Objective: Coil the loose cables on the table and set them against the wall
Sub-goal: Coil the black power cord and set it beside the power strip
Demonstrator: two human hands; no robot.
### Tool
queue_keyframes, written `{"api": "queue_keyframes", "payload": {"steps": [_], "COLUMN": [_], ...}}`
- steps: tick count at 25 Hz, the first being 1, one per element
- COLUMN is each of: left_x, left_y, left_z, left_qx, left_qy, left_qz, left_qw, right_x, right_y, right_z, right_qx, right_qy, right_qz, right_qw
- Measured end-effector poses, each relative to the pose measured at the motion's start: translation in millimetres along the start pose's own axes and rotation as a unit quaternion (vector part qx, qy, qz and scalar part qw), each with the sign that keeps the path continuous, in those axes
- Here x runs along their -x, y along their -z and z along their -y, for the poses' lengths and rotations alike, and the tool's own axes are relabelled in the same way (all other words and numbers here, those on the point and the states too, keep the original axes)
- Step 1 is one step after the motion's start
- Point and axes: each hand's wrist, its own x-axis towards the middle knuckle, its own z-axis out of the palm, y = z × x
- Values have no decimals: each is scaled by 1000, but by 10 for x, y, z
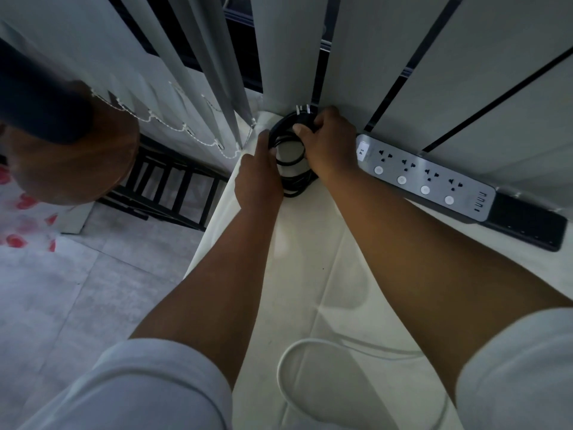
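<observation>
I see the table as the biggest surface here, draped in a smooth cream cloth with soft creases, running up to a wall of pale panels split by dark grooves. To the left hang vertical blinds, matte slats linked by a beaded chain.

Along the wall lies a power strip, a long flat bar with a grey face, round white buttons and a black end. Near the bottom edge a white cable lies loose in one wide, slack loop, thin and smooth; I judge it not yet coiled.

In the far corner sits the black cable coil, several rubbery round turns stacked flat on the cloth, its metal plug pins pointing up against the wall. My right hand closes over the top of the coil by the plug, and my left hand cups the coil's left side, fingers curled onto the turns.

I read this as the placing step for the black cable: the coil is down in the corner and being settled. Next I need to let go gently so the turns do not spring apart, then reach back for the white one.
</observation>
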Motion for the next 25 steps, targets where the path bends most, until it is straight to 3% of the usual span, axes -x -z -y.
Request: {"api": "queue_keyframes", "payload": {"steps": [3,5,7,11,15,20,25], "left_x": [-46,-28,7,27,28,12,2], "left_y": [31,45,76,137,174,206,161], "left_z": [-23,-23,17,161,176,290,332], "left_qx": [65,79,97,108,176,242,245], "left_qy": [25,20,-16,-74,-17,31,44], "left_qz": [21,36,48,92,127,222,207], "left_qw": [997,996,994,987,976,944,946], "right_x": [308,618,812,703,543,504,376], "right_y": [68,95,99,106,173,173,186], "right_z": [-99,-261,-441,-507,-484,-410,-274], "right_qx": [38,133,191,209,206,207,247], "right_qy": [127,252,313,310,305,264,250], "right_qz": [7,30,41,68,82,80,85], "right_qw": [991,958,929,925,926,939,932]}}
